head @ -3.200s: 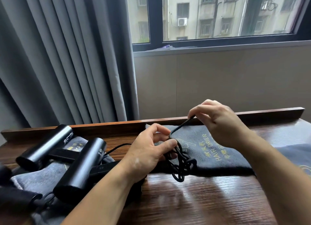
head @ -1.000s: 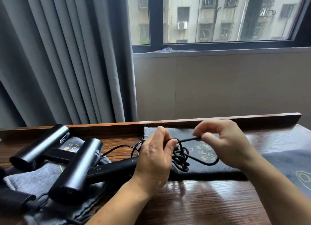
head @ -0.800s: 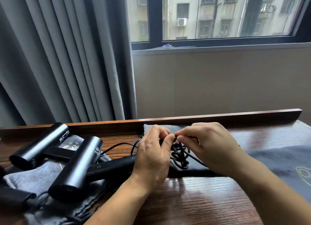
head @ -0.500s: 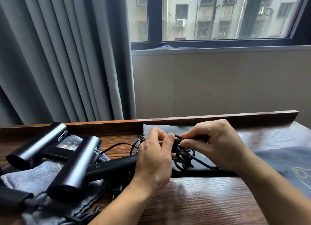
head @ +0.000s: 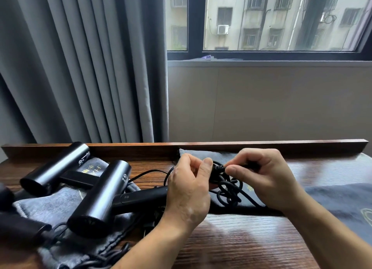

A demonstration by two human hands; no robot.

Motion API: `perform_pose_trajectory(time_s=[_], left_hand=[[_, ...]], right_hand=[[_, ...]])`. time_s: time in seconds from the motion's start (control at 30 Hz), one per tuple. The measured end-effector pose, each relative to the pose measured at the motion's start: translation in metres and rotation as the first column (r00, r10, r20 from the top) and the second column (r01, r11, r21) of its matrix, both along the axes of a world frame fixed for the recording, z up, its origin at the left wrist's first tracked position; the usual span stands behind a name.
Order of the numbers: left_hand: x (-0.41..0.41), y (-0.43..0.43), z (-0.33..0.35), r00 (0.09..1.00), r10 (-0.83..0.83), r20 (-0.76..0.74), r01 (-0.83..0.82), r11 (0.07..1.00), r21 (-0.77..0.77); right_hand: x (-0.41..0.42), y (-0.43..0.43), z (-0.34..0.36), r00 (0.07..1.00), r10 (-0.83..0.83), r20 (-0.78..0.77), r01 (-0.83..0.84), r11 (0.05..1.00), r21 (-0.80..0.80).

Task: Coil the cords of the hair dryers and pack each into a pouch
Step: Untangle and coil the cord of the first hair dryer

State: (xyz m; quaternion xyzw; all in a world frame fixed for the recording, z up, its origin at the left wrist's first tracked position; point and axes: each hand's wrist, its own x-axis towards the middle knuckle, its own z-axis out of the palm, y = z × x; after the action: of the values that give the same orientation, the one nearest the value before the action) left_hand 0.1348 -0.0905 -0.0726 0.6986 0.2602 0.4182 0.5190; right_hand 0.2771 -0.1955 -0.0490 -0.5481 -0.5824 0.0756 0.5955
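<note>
Hair dryers: two black ones in full view on the left of the table (head: 241,242), a near hair dryer (head: 98,198) and a far hair dryer (head: 54,168); a dark shape at the left edge may be a third.
Pouches: three that I can count, a grey pouch (head: 50,206) under the dryers, a dark pouch (head: 251,208) under the hands and a right pouch (head: 342,200).
Cord: one tangled black cord (head: 229,190), hanging between the hands just over the dark pouch.
Left hand (head: 189,190): back up, thumb and fingers pinching the top of the cord.
Right hand (head: 265,178): fingers curled, thumb and forefinger pinching the cord's end, close beside the left.
Behind: grey curtain (head: 80,67), window (head: 281,16).
</note>
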Motion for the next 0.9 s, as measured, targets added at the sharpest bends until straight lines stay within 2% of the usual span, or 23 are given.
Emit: perform_pose_trajectory(time_s=[0.17, 0.37, 0.43, 0.57, 0.7, 0.8, 0.9], left_hand=[[-0.001, -0.001, 0.003, 1.000, -0.024, 0.016, 0.024, 1.000, 0.016], [-0.002, 0.001, 0.004, 0.999, -0.011, -0.040, 0.006, 0.993, -0.121], [-0.002, -0.001, 0.006, 0.999, -0.020, -0.031, 0.016, 0.990, -0.138], [-0.001, -0.004, 0.014, 0.995, -0.060, 0.077, 0.076, 0.973, -0.219], [0.000, -0.005, 0.017, 0.984, -0.135, 0.116, 0.164, 0.941, -0.296], [0.000, 0.001, 0.016, 0.982, -0.121, 0.148, 0.172, 0.899, -0.404], [-0.002, 0.013, 0.017, 0.969, -0.015, 0.246, 0.150, 0.828, -0.540]], right_hand=[[0.000, 0.003, -0.002, 0.991, 0.068, -0.112, -0.066, 0.998, 0.020], [-0.002, -0.001, 0.002, 0.981, 0.049, 0.185, -0.043, 0.998, -0.036], [-0.002, -0.003, 0.003, 0.976, 0.027, 0.218, -0.024, 1.000, -0.014], [0.000, -0.002, 0.002, 0.995, -0.087, -0.046, 0.089, 0.995, 0.039], [0.001, 0.006, 0.001, 0.968, -0.217, -0.129, 0.222, 0.975, 0.026], [0.003, 0.001, 0.003, 0.982, -0.074, -0.175, 0.085, 0.995, 0.058], [0.015, -0.010, 0.016, 0.936, 0.097, -0.339, -0.048, 0.987, 0.150]])
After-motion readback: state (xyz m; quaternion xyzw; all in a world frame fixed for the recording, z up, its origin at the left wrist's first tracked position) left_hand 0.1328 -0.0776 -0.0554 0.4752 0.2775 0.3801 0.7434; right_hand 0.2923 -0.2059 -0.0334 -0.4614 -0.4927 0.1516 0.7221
